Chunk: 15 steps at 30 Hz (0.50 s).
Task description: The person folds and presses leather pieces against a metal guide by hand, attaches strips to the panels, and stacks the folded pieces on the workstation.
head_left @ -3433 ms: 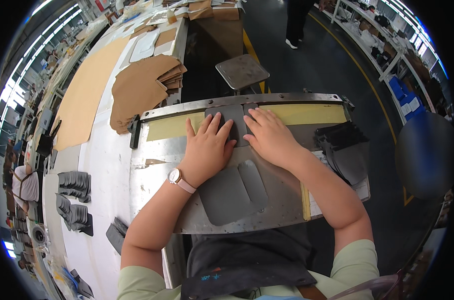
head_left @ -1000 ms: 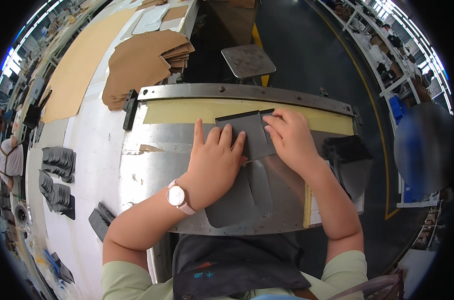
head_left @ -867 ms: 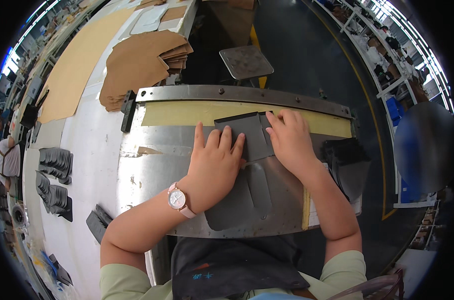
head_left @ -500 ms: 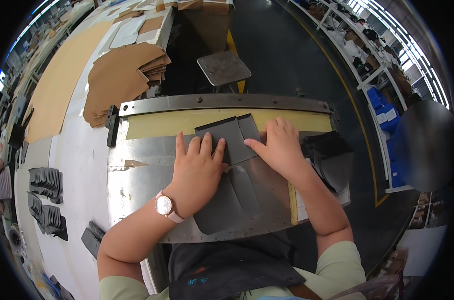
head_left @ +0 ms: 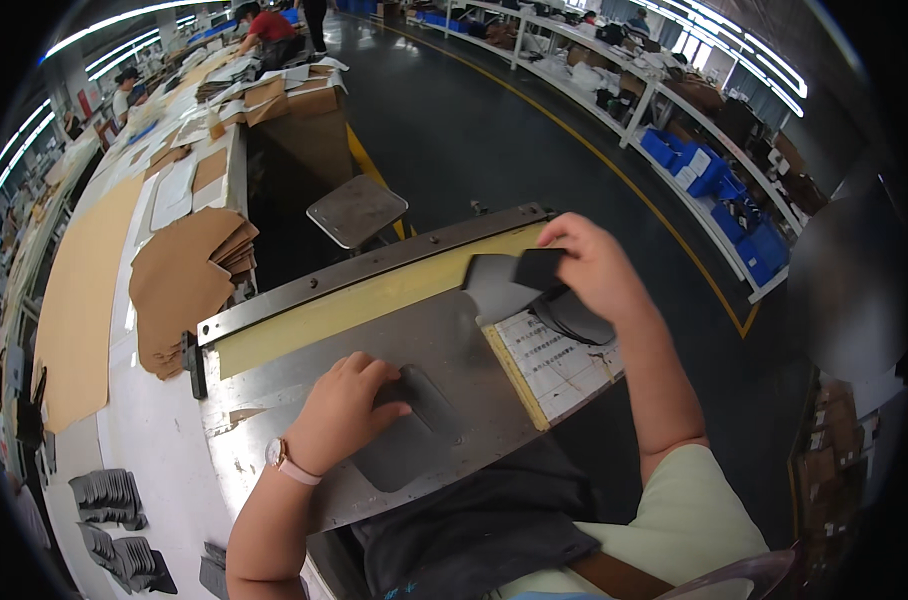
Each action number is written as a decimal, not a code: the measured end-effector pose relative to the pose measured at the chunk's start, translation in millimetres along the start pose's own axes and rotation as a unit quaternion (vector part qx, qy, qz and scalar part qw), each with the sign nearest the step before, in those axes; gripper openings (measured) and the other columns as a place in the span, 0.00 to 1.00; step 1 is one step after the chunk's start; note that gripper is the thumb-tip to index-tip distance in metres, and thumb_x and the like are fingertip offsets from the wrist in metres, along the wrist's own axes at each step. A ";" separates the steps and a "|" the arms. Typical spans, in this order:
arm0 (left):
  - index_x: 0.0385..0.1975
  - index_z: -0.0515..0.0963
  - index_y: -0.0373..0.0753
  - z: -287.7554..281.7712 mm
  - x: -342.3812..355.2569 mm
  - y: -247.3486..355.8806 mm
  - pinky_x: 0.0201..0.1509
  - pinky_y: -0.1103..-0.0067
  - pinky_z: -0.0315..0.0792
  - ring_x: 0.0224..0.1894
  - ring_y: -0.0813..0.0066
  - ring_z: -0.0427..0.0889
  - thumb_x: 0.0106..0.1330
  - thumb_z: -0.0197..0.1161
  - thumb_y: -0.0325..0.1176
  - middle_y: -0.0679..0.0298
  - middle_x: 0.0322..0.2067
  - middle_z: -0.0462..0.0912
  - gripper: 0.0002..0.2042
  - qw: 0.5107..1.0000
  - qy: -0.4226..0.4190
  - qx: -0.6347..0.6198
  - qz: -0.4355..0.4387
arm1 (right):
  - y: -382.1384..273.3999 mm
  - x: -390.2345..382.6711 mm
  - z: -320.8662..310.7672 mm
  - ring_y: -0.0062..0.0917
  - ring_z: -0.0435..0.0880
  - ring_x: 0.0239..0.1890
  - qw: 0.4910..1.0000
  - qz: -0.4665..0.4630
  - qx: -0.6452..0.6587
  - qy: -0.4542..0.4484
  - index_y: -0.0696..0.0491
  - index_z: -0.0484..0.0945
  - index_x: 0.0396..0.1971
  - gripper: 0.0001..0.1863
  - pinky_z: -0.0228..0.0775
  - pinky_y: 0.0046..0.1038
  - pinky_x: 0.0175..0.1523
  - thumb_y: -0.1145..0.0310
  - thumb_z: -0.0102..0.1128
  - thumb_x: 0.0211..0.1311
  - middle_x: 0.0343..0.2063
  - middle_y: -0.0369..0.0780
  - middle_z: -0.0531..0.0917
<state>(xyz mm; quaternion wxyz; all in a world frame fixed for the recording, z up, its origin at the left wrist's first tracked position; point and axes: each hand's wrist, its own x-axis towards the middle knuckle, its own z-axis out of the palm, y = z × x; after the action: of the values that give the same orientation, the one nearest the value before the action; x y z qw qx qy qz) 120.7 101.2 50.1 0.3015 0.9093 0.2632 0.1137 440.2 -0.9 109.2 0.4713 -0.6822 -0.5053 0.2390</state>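
Note:
My left hand (head_left: 346,412), with a wristwatch (head_left: 276,453), rests over a dark grey flat piece (head_left: 394,462) on a metal plate (head_left: 374,335). Its thumb stands apart from the fingers, and nothing shows between them. My right hand (head_left: 602,270) reaches to the plate's right end, fingers bent round a dark grey flexible panel (head_left: 502,283) with a black end. The panel hangs curved over the plate's corner. Just beneath that hand lie several more dark grey pieces (head_left: 579,322), partly covered by it.
A metal bar (head_left: 374,268) and yellow strip (head_left: 374,300) run along the plate's far edge. Brown cut sheets (head_left: 179,290) and stacked dark pieces (head_left: 109,497) lie on the white table at left. A stool (head_left: 357,212) stands beyond; blue bins (head_left: 694,165) line shelves at right.
Both hands were on a dark panel at the plate's far side. My right hand has moved right to the stack with a panel; my left has drawn back. The view has swung right.

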 end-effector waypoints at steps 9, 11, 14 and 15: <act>0.45 0.81 0.41 11.4 9.1 -4.3 0.55 0.68 0.73 0.49 0.57 0.78 0.57 0.70 0.29 0.59 0.43 0.78 0.15 0.983 0.069 0.123 0.113 | 104.5 -45.3 -102.4 0.29 0.84 0.41 0.935 0.238 -0.248 0.093 0.58 0.74 0.51 0.23 0.72 0.28 0.49 0.70 0.71 0.56 0.34 0.44 0.83; 0.45 0.81 0.41 11.4 8.3 -4.1 0.51 0.68 0.75 0.46 0.58 0.79 0.58 0.68 0.28 0.59 0.42 0.80 0.14 0.963 0.148 0.188 0.127 | 116.5 -51.8 -91.3 0.33 0.83 0.46 0.933 0.180 -0.273 0.150 0.57 0.72 0.55 0.26 0.72 0.30 0.53 0.68 0.71 0.57 0.40 0.47 0.82; 0.45 0.82 0.41 14.0 0.2 18.1 0.47 0.69 0.75 0.41 0.57 0.80 0.59 0.68 0.31 0.59 0.39 0.82 0.13 0.964 0.152 0.216 0.030 | 120.3 -58.5 -80.3 0.42 0.74 0.63 0.934 0.144 -0.265 0.193 0.55 0.64 0.67 0.36 0.67 0.36 0.65 0.64 0.67 0.61 0.59 0.54 0.73; 0.39 0.81 0.40 17.8 -3.5 23.7 0.45 0.67 0.75 0.37 0.59 0.82 0.62 0.67 0.43 0.60 0.35 0.81 0.14 0.962 0.125 0.241 -0.004 | 123.1 -59.8 -77.9 0.44 0.71 0.65 0.954 0.149 -0.187 0.180 0.54 0.62 0.69 0.37 0.66 0.36 0.66 0.64 0.66 0.62 0.62 0.55 0.71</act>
<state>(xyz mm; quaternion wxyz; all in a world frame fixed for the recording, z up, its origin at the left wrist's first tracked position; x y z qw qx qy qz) 134.0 74.5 50.3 0.0385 0.9325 0.3221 0.1588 537.4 -92.4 25.7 0.3770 -0.8577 -0.3402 0.0811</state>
